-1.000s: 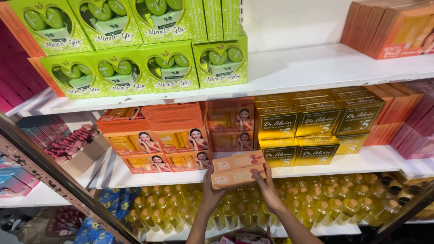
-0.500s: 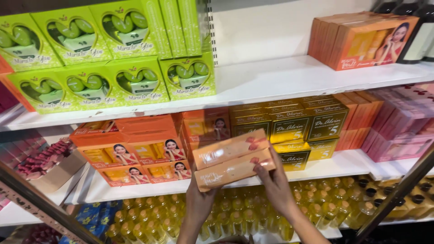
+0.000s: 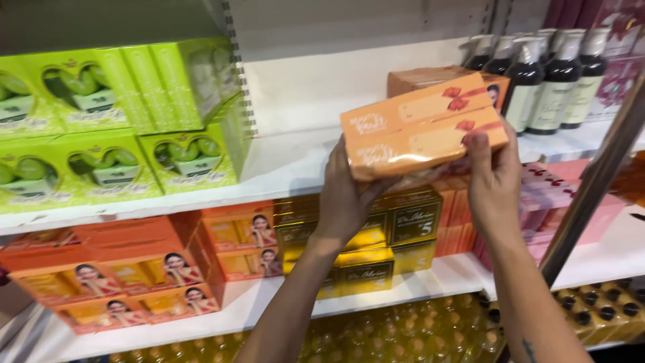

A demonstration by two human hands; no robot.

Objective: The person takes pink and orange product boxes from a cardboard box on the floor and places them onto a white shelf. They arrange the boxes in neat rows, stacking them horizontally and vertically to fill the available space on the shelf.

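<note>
While both hands' fingers (image 3: pixel 480 144) clamp its ends, orange box pack (image 3: pixel 423 128) sits btwn them, w/ palms underneath.

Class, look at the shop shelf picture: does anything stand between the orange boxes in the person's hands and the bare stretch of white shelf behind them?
Nothing visible does. The orange boxes sit gripped in the left hand and right hand, held before the white shelf.

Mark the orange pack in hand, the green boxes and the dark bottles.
orange pack (image 3: pixel 423 128), head view, front face between the hands.
green boxes (image 3: pixel 121 128), head view, middle of the stack, upper left shelf.
dark bottles (image 3: pixel 544 87), head view, body of a middle bottle.
</note>
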